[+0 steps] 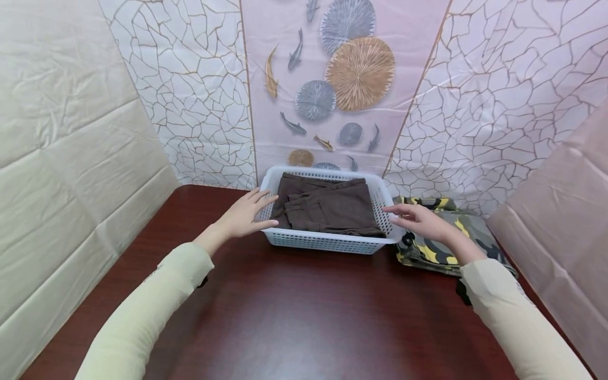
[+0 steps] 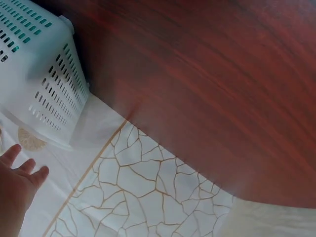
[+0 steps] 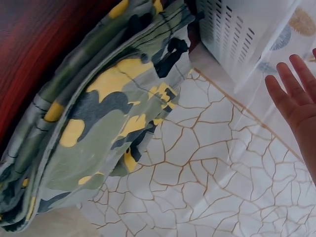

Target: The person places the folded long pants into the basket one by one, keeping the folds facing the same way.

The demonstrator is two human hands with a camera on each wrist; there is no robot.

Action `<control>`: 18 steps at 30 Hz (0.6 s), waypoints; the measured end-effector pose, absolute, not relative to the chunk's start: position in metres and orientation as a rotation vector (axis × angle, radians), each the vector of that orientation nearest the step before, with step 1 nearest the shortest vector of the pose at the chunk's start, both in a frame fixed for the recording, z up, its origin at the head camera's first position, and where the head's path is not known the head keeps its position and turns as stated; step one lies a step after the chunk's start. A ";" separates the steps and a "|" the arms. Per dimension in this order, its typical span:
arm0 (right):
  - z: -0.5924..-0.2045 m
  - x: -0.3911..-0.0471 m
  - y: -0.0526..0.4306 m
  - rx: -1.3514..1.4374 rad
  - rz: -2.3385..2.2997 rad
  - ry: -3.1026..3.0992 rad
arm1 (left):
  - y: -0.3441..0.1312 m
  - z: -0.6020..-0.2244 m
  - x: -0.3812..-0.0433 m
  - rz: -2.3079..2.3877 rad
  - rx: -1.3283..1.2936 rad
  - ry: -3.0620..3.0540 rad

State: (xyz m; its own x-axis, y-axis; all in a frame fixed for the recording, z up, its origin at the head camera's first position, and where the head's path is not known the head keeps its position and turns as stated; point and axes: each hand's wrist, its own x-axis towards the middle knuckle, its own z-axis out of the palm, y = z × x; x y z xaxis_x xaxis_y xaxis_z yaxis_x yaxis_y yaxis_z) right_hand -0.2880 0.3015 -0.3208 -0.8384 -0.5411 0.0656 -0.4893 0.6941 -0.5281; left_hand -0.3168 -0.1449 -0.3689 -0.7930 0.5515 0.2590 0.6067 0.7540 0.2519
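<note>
A white perforated plastic basket (image 1: 328, 240) stands at the back of the table, holding folded dark brown trousers (image 1: 332, 208). My left hand (image 1: 247, 214) hovers at the basket's left end, fingers spread; whether it touches the rim I cannot tell. At the opposite end my right hand (image 1: 418, 219) is held with relaxed fingers pointing toward the basket. Folded camouflage clothing (image 3: 103, 113) in green, yellow and black lies under and beyond the right hand, to the right of the basket. In the left wrist view, fingers (image 2: 38, 175) show apart from the basket wall.
The dark red wooden table (image 1: 294, 311) extends in front of the basket. A patterned cloth wall (image 1: 204, 95) rises right behind it. Plain pale cloth walls close off the left side (image 1: 62, 158) and the right side (image 1: 560, 211).
</note>
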 end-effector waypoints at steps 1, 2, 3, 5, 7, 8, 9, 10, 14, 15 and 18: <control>-0.321 -0.287 0.303 -0.846 -0.828 2.816 | -0.146 -0.371 -0.317 -0.485 -0.915 -2.780; -0.321 -0.285 0.305 -0.836 -0.827 2.824 | -0.146 -0.373 -0.316 -0.486 -0.899 -2.788; -0.321 -0.284 0.307 -0.831 -0.825 2.833 | -0.147 -0.374 -0.316 -0.491 -0.883 -2.796; -0.320 -0.281 0.310 -0.831 -0.821 2.844 | -0.147 -0.377 -0.316 -0.499 -0.844 -2.828; -0.319 -0.278 0.313 -0.827 -0.825 2.850 | -0.146 -0.379 -0.316 -0.513 -0.811 -2.859; -0.319 -0.276 0.315 -0.825 -0.825 2.854 | -0.146 -0.380 -0.316 -0.519 -0.797 -2.873; -0.318 -0.275 0.316 -0.821 -0.825 2.861 | -0.144 -0.381 -0.317 -0.530 -0.783 -2.887; -0.318 -0.273 0.318 -0.818 -0.827 2.866 | -0.143 -0.381 -0.318 -0.539 -0.768 -2.902; -0.320 -0.268 0.327 -0.798 -0.828 2.890 | -0.136 -0.382 -0.323 -0.570 -0.716 -2.935; -0.322 -0.268 0.329 -0.798 -0.818 2.893 | -0.134 -0.383 -0.324 -0.581 -0.699 -2.940; -0.328 -0.265 0.336 -0.770 -0.785 2.901 | -0.129 -0.385 -0.328 -0.647 -0.658 -2.955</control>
